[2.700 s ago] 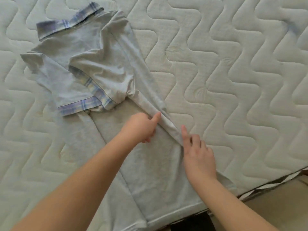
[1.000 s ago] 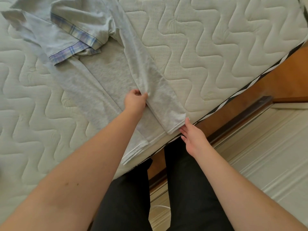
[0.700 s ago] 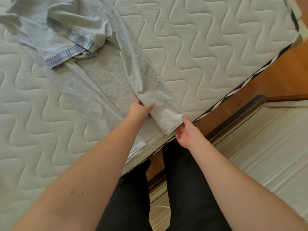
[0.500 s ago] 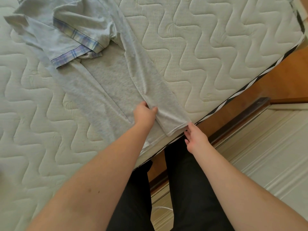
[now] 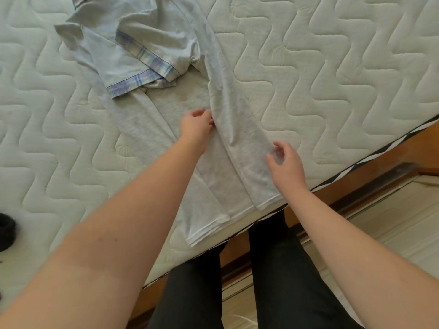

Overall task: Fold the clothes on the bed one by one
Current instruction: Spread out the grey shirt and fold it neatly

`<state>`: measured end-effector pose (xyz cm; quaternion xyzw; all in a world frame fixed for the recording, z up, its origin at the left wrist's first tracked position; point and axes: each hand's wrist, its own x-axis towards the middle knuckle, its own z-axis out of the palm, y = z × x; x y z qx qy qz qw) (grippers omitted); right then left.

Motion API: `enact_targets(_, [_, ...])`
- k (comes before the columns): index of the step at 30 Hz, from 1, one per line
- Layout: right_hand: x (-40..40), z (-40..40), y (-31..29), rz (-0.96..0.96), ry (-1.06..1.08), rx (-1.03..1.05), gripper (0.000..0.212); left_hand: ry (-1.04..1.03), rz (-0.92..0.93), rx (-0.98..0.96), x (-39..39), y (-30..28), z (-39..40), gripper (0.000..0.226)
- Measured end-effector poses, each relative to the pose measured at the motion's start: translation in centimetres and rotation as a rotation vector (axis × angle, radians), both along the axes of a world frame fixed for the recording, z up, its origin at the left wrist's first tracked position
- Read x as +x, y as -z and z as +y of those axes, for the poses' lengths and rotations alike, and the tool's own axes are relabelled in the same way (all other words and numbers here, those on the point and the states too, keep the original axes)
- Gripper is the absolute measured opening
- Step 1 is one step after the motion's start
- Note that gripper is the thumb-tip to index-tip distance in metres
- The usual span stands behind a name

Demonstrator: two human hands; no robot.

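1 grey shirt point(image 5: 228, 129) with 2 plaid-cuffed sleeves point(image 5: 147, 67) lies on the quilted mattress point(image 5: 332, 67), hem at the near edge, its right side folded inward as a long strip. The left hand point(image 5: 197, 129) pinches the strip's inner edge with curled fingers. The right hand point(image 5: 285, 165), half a second ago at the hem corner, now hovers over the strip's outer edge, fingers loosely spread, holding nothing. 1 dark object point(image 5: 6, 231) sits at the left margin; 2 dark trouser legs point(image 5: 273, 281) stand below.
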<state>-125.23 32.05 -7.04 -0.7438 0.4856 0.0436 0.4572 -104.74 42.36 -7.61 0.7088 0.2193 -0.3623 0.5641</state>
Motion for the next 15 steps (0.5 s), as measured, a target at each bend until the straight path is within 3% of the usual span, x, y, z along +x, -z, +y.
enact_targets(3, [3.7, -2.0, 0.7, -0.005, -0.108, -0.038, 0.044, -0.002, 0.062, -0.093, 4.0, -0.4, -1.9, 0.026])
enact_targets(7, [8.9, -3.5, 1.2, 0.028, -0.191, 0.012, 0.05, 0.127, 0.094, 0.032, 6.2, -0.7, -3.7, 0.028])
enact_targets(11, [12.9, -4.0, 1.1, 0.141, -0.279, -0.175, 0.07, 0.132, 0.061, 0.08, 6.5, -0.8, -4.0, 0.018])
enact_targets(15, [15.2, -3.8, 1.2, 0.144, -0.377, -0.231, 0.067, 0.088, 0.022, 0.077, 6.8, -0.3, -3.4, 0.013])
